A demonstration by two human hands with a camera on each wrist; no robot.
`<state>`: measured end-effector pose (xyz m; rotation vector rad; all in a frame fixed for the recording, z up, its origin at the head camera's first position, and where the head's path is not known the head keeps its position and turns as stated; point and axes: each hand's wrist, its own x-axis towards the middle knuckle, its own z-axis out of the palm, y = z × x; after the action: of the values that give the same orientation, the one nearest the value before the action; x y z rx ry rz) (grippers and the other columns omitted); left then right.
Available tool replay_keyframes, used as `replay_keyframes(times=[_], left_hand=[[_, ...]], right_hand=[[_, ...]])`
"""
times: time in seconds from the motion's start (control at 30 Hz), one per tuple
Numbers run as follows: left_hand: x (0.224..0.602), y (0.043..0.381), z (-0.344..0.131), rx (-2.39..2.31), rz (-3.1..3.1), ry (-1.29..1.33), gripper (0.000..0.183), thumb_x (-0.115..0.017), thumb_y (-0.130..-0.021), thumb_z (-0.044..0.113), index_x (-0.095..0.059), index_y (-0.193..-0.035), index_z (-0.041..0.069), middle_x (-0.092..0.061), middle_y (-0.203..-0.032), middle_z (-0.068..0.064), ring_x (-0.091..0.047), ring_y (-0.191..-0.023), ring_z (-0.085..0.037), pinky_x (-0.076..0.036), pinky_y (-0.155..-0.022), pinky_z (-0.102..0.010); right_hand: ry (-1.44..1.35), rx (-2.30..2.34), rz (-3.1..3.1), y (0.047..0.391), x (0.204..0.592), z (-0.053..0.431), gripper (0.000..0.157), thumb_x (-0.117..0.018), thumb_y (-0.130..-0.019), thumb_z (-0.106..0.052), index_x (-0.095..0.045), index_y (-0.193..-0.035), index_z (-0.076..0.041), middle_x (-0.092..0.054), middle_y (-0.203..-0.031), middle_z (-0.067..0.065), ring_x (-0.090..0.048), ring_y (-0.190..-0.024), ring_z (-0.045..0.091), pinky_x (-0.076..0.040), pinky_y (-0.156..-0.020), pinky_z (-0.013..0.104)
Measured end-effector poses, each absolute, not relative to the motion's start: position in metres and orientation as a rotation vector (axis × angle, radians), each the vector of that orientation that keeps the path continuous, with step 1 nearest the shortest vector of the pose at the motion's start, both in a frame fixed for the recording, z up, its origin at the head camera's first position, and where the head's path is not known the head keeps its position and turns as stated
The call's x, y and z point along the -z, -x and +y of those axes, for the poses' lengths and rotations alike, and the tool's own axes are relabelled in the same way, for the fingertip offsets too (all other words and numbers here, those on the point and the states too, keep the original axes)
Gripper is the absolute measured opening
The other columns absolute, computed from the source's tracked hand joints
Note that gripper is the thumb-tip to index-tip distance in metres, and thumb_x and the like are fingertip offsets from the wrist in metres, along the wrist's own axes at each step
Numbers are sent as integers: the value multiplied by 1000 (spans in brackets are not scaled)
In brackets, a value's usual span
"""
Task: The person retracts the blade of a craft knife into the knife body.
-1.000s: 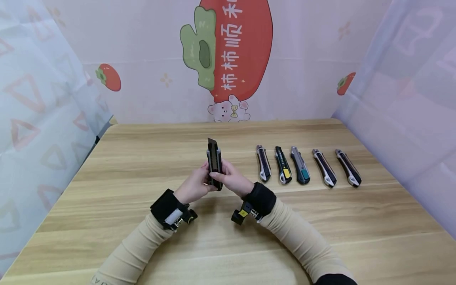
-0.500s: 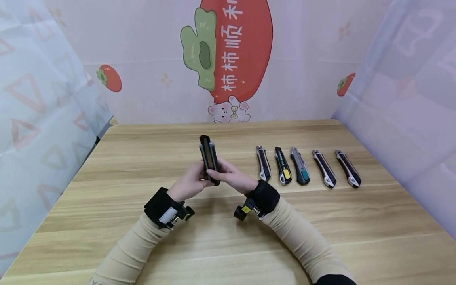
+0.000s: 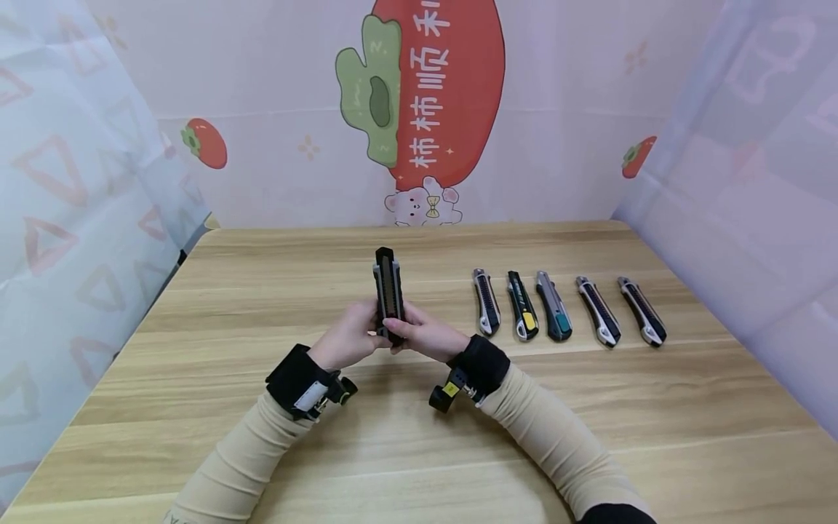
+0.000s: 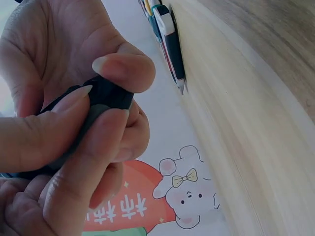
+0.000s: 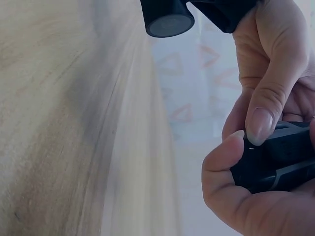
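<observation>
A black and grey utility knife (image 3: 388, 287) is held up over the table, its narrow end pointing away from the body. My left hand (image 3: 347, 336) grips it from the left near the lower end. From the other side my right hand (image 3: 428, 331) holds the same end, thumb lying across its face. In the left wrist view, fingertips of both hands close round the dark end of the knife (image 4: 110, 93). The right wrist view shows a thumb pressing on the black body of the knife (image 5: 285, 152). Fingers hide much of its lower part.
Several utility knives lie in a row to the right: a dark and silver one (image 3: 487, 302), one with a yellow part (image 3: 523, 306), a grey and teal one (image 3: 554, 306) and more silver ones (image 3: 599, 311). A printed cloth (image 3: 275, 175) hangs behind the wooden table (image 3: 262, 291).
The blade tip seen one second ago at the knife's far end no longer shows. The knife tilted left, then came back more upright. Both hands kept their hold.
</observation>
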<state>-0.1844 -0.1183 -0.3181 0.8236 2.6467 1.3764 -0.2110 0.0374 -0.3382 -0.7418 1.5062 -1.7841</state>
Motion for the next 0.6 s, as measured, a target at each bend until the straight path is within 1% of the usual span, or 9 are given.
replay_keyframes(times=[0.23, 0.37, 0.47, 0.53, 0.6], left_hand=[[318, 185, -117, -1359, 2661, -857, 32, -61, -67, -12, -49, -96, -5, -61, -89, -16, -62, -80, -24, -49, -65, -24], [319, 186, -117, -1358, 2657, -843, 31, -61, -67, -11, -49, -95, -6, -61, -89, -18, -62, -80, -24, -49, -65, -23], [321, 188, -120, -1411, 2577, -765, 31, -61, -67, -11, -48, -94, -7, -61, -89, -20, -62, -78, -23, -49, -63, -24], [322, 189, -122, -1445, 2511, -693, 33, -62, -66, -10, -47, -95, -8, -61, -88, -22, -61, -76, -21, -48, -62, -24], [323, 190, -123, -1471, 2462, -635, 37, -62, -66, -9, -45, -98, -8, -61, -87, -22, -60, -72, -18, -48, -60, -25]], right_hand=[[745, 1785, 1538, 211, 341, 38, 39, -32, -92, -6, -21, -128, 2, -41, -98, 3, -47, -79, 11, -40, -66, 24], [725, 1789, 1561, 211, 342, 37, 38, -33, -92, -7, -22, -127, 2, -42, -100, 5, -48, -79, 11, -41, -66, 25], [713, 1753, 1627, 210, 339, 36, 37, -32, -93, -9, -24, -128, -1, -42, -106, 10, -49, -81, 12, -45, -68, 30], [717, 1714, 1706, 208, 334, 35, 36, -31, -93, -11, -26, -128, -2, -43, -108, 16, -50, -82, 13, -47, -71, 38], [752, 1672, 1845, 205, 327, 34, 36, -33, -93, -12, -26, -127, -1, -45, -109, 20, -51, -83, 15, -48, -72, 39]])
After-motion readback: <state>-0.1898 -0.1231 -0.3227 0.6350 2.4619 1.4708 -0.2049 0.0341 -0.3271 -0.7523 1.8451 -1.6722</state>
